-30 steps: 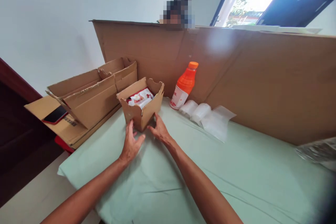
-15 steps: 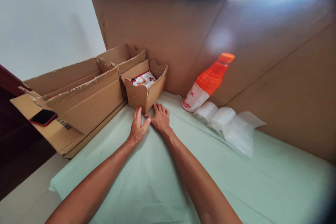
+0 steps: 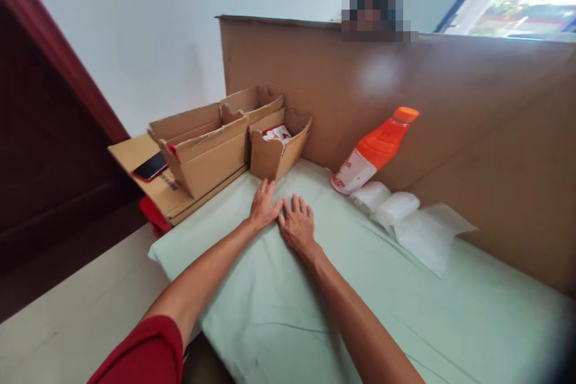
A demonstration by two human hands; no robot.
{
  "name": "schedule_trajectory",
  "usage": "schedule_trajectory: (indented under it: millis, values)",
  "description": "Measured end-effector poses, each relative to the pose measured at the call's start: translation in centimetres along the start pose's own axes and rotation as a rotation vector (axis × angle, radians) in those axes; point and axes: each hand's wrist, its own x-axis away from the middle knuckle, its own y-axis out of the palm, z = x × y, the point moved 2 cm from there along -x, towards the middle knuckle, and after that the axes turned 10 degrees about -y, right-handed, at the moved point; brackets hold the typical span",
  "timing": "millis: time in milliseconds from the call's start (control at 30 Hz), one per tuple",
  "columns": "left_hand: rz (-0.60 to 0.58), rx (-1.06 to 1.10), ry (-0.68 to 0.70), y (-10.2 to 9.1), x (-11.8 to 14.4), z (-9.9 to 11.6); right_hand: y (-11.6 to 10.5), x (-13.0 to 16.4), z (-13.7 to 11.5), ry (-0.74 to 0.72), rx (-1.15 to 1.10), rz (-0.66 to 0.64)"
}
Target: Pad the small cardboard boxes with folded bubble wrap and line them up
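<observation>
Both your hands are off the small cardboard box (image 3: 276, 150) now: left hand (image 3: 263, 207) and right hand (image 3: 297, 225) lie flat and empty on the green sheet (image 3: 315, 312), side by side, thumbs nearly touching. A second ago they were cupping the box's near corner. It's now parked at the far left, snug against the bigger cardboard boxes (image 3: 207, 144), red-and-white packet (image 3: 275, 134) inside. Looks like the push is done. Orange bottle (image 3: 375, 150) leans untouched, far right.
</observation>
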Motion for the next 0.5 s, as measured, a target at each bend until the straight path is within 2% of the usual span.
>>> schedule_trajectory:
  millis: [67,167,233,300,333,367,400,433,500]
  values:
    - [-0.080,-0.079,0.056,-0.8,3.2,0.4,-0.1,3.6,-0.3,-0.048,0.038,0.013]
    - [-0.200,-0.154,0.153,-2.9,10.1,0.3,0.1,8.3,-0.4,-0.119,0.089,0.051]
    - [-0.284,-0.169,0.240,-5.4,14.9,-0.4,0.2,10.5,-0.5,-0.157,0.105,0.067]
    - [-0.411,-0.129,0.428,-9.0,18.2,-1.4,0.2,11.9,-0.6,-0.175,0.114,0.074]
    - [-0.359,-0.100,0.427,-11.4,18.8,-2.2,0.2,12.2,-0.7,-0.176,0.117,0.077]
    - [-0.204,-0.123,0.344,-14.1,18.5,-3.2,0.2,12.4,-0.7,-0.177,0.119,0.079]
    - [0.000,-0.193,0.207,-17.1,17.6,-4.3,0.1,12.5,-0.7,-0.177,0.122,0.082]
    - [0.127,-0.235,0.114,-19.9,16.2,-5.2,0.0,12.5,-0.8,-0.177,0.125,0.086]
    - [0.304,-0.298,-0.020,-25.0,12.5,-7.1,0.0,12.3,-0.8,-0.180,0.130,0.099]
